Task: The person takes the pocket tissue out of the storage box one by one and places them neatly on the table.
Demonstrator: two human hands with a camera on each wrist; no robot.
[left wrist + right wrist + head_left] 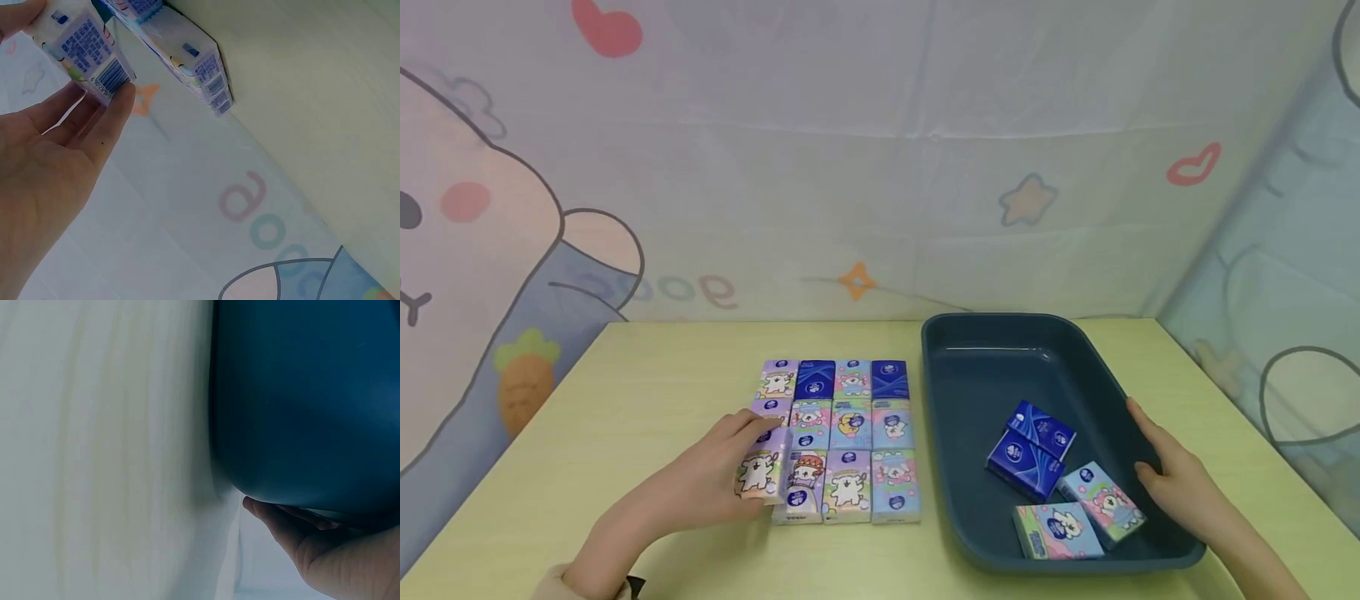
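My left hand (730, 471) grips a small purple tissue pack (762, 467) printed with a white cartoon animal, thumb on its near end and fingers at its far end. That pack is tilted at the left front corner of a block of tissue packs (850, 487) in rows on the table. In the left wrist view the pack's barcode end (94, 62) faces the camera, apart from another pack (200, 72). My right hand (1183, 475) holds the right rim of a dark blue tray (981, 367), thumb over the edge; its fingers (275, 525) touch the tray's outer wall.
Inside the tray lie two dark blue tissue packs (1026, 467) and two pastel ones (1060, 533), near its front. The block includes blue packs (890, 379) in its back row. A printed cloth (850, 167) hangs behind the pale yellow table (677, 375).
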